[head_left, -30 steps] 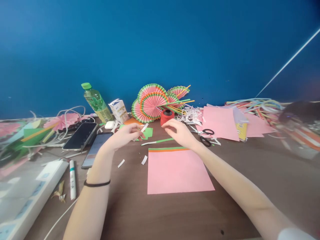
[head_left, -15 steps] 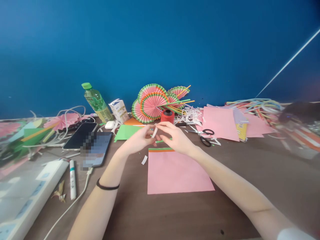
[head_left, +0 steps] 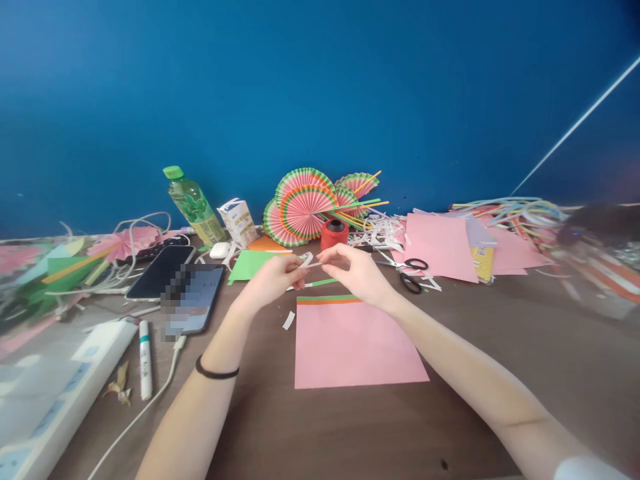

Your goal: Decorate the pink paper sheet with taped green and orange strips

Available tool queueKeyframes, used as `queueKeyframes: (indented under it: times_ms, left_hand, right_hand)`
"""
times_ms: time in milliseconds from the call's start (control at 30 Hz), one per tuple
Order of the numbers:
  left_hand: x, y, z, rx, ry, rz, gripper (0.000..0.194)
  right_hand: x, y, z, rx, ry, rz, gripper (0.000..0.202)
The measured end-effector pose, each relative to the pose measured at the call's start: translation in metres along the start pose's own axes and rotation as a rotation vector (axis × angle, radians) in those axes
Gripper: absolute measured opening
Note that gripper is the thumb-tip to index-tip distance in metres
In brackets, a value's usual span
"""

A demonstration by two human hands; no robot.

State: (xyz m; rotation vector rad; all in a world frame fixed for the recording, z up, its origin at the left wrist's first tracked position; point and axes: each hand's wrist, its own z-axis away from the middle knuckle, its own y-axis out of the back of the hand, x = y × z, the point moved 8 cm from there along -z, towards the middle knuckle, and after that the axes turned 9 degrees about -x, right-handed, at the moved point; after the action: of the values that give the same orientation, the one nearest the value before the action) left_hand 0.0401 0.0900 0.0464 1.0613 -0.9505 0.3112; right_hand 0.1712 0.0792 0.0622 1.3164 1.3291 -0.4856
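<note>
A narrow white strip (head_left: 313, 265), perhaps tape or its backing, spans the small gap between my hands. My left hand (head_left: 279, 279) pinches its curled left part, and the right end sits between the thumb and forefinger of my right hand (head_left: 356, 273). Below both hands, a pink paper sheet (head_left: 357, 347) lies flat, with green and orange bands along its far edge. A thin green-and-white strip (head_left: 323, 283) rests just beyond that edge. Left of the sheet lies a short white scrap (head_left: 289, 321).
Black-handled scissors (head_left: 414, 273) and stacked pink paper (head_left: 443, 243) lie to the right. Pleated paper fans (head_left: 307, 210) stand against the wall behind a red roll (head_left: 335, 235). On the left are a green bottle (head_left: 195, 207), phones (head_left: 207, 300), a marker (head_left: 145, 360) and a power strip (head_left: 75, 393).
My hands have drawn slightly apart, and the white strip that slanted between the fingers now stretches sideways from hand to hand. The pink sheet has stayed put.
</note>
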Motion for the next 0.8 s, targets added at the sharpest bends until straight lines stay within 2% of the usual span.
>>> queueKeyframes:
  times_ms: [167, 400, 533, 667, 800]
  left_hand:
    - [0.005, -0.002, 0.001, -0.018, -0.01, -0.018, 0.032]
    - [0.013, -0.004, 0.002, -0.111, -0.068, 0.081, 0.019]
    - [0.008, -0.002, 0.002, -0.087, -0.053, 0.136, 0.021]
    - [0.005, -0.002, 0.002, -0.084, -0.064, 0.302, 0.02]
    - [-0.005, 0.014, 0.002, 0.025, -0.082, 0.373, 0.025]
  right_hand:
    - [0.008, 0.003, 0.0, 0.017, -0.07, -0.01, 0.007]
    - [0.014, 0.005, -0.001, -0.056, -0.125, -0.029, 0.015]
    - [0.01, -0.001, 0.0, -0.145, -0.092, -0.093, 0.015]
    - [-0.001, -0.003, 0.002, -0.225, -0.048, -0.168, 0.014]
    - [-0.011, 0.003, 0.002, -0.282, -0.008, -0.27, 0.016]
